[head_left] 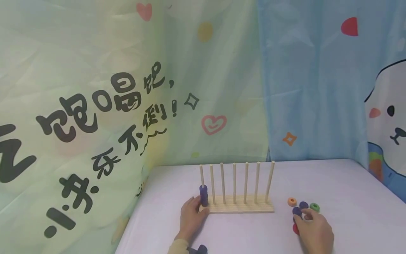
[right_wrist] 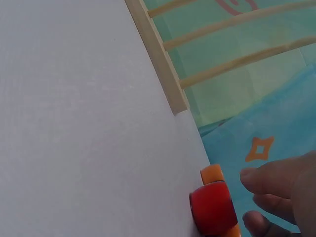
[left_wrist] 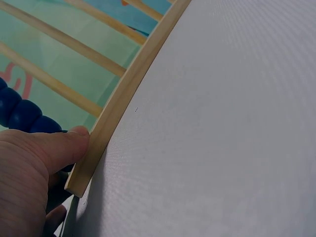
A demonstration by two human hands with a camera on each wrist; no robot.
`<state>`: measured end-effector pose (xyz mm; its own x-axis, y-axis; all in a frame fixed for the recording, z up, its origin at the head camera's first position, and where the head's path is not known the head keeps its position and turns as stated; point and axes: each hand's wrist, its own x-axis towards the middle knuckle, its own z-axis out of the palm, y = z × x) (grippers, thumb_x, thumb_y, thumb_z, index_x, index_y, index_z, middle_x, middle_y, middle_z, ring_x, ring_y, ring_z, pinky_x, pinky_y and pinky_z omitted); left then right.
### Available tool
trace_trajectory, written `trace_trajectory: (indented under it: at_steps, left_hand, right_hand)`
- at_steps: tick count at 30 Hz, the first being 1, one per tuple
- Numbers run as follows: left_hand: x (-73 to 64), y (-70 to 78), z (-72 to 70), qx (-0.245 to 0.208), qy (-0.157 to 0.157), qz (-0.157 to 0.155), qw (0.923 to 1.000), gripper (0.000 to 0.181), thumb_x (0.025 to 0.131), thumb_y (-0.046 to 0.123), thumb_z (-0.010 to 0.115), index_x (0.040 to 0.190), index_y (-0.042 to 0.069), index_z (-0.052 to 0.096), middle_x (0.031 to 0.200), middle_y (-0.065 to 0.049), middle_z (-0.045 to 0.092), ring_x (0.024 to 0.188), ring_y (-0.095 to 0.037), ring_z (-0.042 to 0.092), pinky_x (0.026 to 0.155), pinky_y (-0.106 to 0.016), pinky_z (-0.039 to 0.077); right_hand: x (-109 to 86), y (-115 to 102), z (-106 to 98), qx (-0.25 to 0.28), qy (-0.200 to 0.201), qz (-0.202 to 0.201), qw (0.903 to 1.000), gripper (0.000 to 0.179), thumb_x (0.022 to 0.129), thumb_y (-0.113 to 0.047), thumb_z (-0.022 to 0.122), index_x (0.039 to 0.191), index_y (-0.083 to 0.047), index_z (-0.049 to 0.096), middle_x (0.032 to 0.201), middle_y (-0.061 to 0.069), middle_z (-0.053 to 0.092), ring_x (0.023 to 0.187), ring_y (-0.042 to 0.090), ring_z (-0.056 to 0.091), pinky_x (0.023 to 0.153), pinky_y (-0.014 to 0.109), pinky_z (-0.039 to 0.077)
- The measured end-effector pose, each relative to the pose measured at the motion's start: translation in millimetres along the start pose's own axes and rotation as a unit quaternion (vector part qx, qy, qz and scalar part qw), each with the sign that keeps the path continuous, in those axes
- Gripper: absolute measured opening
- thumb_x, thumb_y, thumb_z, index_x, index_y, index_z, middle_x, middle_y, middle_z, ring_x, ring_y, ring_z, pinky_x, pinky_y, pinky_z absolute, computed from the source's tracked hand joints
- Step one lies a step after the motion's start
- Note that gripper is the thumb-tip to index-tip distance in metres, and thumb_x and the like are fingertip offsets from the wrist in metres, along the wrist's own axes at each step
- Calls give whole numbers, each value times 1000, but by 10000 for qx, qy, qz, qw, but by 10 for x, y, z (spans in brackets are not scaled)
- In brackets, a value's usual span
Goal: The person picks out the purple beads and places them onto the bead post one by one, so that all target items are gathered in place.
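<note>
A wooden peg rack (head_left: 238, 209) with several upright rods stands on the table. Its leftmost rod carries a stack of dark blue beads (head_left: 203, 196). My left hand (head_left: 192, 214) grips the left end of the base, the thumb on its front edge in the left wrist view. To the right of the rack, my right hand (head_left: 315, 229) is over loose beads, its fingertips beside a dark blue bead (head_left: 296, 211). In the right wrist view its fingers stand apart, with no bead visible between them, near a red bead (right_wrist: 213, 208).
Around the right hand lie an orange bead (head_left: 292, 201), a green bead (head_left: 315, 207) and another blue bead (head_left: 303, 205). A white cloth covers the table (head_left: 247, 233). Printed curtains (head_left: 215, 88) hang behind it.
</note>
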<state>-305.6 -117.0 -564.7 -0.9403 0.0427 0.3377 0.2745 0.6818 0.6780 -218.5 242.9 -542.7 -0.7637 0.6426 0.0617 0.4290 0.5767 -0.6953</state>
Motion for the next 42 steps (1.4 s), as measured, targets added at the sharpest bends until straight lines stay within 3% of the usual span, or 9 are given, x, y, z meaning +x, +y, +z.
trace_trajectory:
  at_steps: [5, 21, 29, 34, 42]
  left_hand:
    - [4, -44, 20, 61, -64, -37, 10000, 55, 80, 28, 77, 128, 6, 63, 128, -12, 65, 128, -38, 50, 110, -57, 33]
    - [12, -77, 43, 78, -75, -90, 9999, 56, 80, 33, 77, 129, 9, 63, 128, -9, 65, 129, -37, 49, 110, -57, 33]
    - [12, -91, 56, 98, -11, 51, 9999, 54, 81, 31, 76, 128, 9, 63, 127, -9, 65, 128, -37, 50, 110, -57, 33]
    - [16, -69, 49, 83, -8, 30, 10000, 53, 81, 30, 76, 128, 10, 64, 127, -8, 66, 129, -37, 50, 110, -57, 33]
    - [17, -52, 38, 114, -58, -29, 9999, 53, 81, 28, 76, 128, 9, 64, 127, -9, 65, 129, -36, 49, 110, -57, 33]
  right_hand:
    - [-4, 15, 7, -149, -147, 108, 9997, 44, 85, -21, 72, 119, 4, 59, 100, 26, 63, 85, 40, 59, 70, 49, 46]
    - [25, 53, 63, -243, -385, 264, 9986, 50, 87, -25, 70, 121, 8, 56, 98, 26, 62, 82, 37, 59, 69, 47, 46]
    - [-12, 8, 98, -395, -494, 52, 9980, 54, 84, -27, 74, 118, 11, 56, 91, 22, 65, 80, 37, 60, 73, 51, 44]
    - [-15, 8, 125, -535, -301, -312, 9976, 52, 78, -24, 78, 113, 9, 60, 88, 19, 67, 78, 37, 61, 72, 52, 43]
    - [-28, 3, 174, -456, -218, -571, 9971, 47, 75, -18, 79, 112, 6, 62, 97, 24, 68, 89, 44, 61, 76, 58, 41]
